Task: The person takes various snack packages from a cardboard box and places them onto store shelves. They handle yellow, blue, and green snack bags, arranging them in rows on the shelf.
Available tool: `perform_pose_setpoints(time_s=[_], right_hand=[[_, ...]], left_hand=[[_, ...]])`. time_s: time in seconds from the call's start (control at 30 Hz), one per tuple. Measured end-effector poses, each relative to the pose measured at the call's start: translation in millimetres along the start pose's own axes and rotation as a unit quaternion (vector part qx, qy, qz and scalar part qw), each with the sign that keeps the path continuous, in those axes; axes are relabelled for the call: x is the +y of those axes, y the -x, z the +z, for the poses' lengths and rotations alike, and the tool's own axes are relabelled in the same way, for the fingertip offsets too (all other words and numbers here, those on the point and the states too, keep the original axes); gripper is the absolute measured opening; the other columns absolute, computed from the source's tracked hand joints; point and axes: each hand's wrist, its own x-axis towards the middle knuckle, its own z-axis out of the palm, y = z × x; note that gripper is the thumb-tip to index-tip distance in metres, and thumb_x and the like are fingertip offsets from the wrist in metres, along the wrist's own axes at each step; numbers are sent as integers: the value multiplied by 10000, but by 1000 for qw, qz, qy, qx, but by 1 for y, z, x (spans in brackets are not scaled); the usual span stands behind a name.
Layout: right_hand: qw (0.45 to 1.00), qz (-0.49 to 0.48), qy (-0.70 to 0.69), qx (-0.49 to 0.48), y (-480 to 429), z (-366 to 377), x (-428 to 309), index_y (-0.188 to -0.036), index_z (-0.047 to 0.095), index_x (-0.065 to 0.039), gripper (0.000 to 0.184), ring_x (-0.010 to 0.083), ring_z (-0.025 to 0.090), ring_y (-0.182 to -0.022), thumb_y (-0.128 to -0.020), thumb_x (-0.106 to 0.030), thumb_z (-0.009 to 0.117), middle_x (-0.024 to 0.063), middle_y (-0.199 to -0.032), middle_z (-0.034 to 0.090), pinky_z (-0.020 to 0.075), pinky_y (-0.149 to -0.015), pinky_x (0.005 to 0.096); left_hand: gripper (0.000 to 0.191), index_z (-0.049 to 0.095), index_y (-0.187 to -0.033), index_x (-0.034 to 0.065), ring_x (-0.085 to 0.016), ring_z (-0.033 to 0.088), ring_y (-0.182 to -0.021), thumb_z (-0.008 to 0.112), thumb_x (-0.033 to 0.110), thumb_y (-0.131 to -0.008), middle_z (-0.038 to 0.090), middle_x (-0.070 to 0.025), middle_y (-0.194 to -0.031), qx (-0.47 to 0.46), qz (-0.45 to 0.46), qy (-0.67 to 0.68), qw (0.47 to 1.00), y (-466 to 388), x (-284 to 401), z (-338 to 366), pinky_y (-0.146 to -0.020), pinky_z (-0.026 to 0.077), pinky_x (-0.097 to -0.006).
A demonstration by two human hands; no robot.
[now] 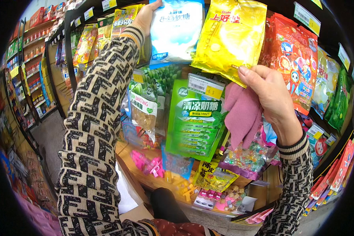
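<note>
My left hand [145, 17] is at the top, gripping the left edge of a white and blue bag of soft milk candy [177, 35]. Part of that hand is cut off by the frame's edge. With thumb and finger, my right hand [270, 94] pinches the lower right corner of a yellow Oishi candy bag [231, 38]. A pink glove or cloth [243, 115] hangs beneath the same hand, seemingly tucked in its fingers. Below the two bags, a green bag of mint milk candy [194, 126] hangs behind a price tag [205, 85].
Red candy bags [295, 62] hang at the right. Clear-fronted bags [144, 112] hang left of the green one. A wooden shelf [132, 165] below carries pink toys [149, 165] and a yellow packet [214, 178]. An open carton [129, 188] stands near my legs; stocked shelving [35, 65] lines the left.
</note>
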Motion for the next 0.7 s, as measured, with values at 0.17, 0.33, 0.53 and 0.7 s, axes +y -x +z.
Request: perform_pose_setpoints(time_s=[0.17, 0.33, 0.53, 0.7], right_hand=[[1000, 15, 19, 5, 22, -7, 4, -775, 613, 20, 287, 44, 491, -550, -882, -246, 631, -3, -656, 578, 379, -471, 215], [998, 53, -22, 8, 53, -9, 8, -873, 626, 32, 161, 43, 535, -679, -869, -129, 621, 14, -776, 616, 442, -604, 198], [994, 86, -20, -58, 85, -2, 25, -880, 632, 9, 106, 58, 556, -759, -852, -93, 624, -1, -816, 627, 463, -687, 216], [981, 156, -40, -104, 120, 6, 49, -918, 641, 27, 103, 77, 574, -812, -849, -49, 635, 21, -846, 637, 477, -733, 237]], left_hand=[[327, 493, -1135, -50, -235, 679, -849, 515, 217, -947, 646, -185, -1046, 26, -21, -23, 999, -21, 12, 1, -740, 582, -354], [330, 468, -1139, -78, -248, 679, -850, 524, 176, -936, 639, -208, -1036, 72, 22, -65, 995, -13, 18, 11, -728, 587, -368], [263, 507, -1092, -17, -233, 676, -866, 515, 201, -946, 655, -185, -1018, 14, 5, -12, 1000, 2, 22, 20, -764, 573, -352], [264, 487, -1073, -14, -196, 679, -797, 509, 222, -957, 670, -172, -991, 30, -30, -39, 998, -7, 12, 22, -666, 572, -304]])
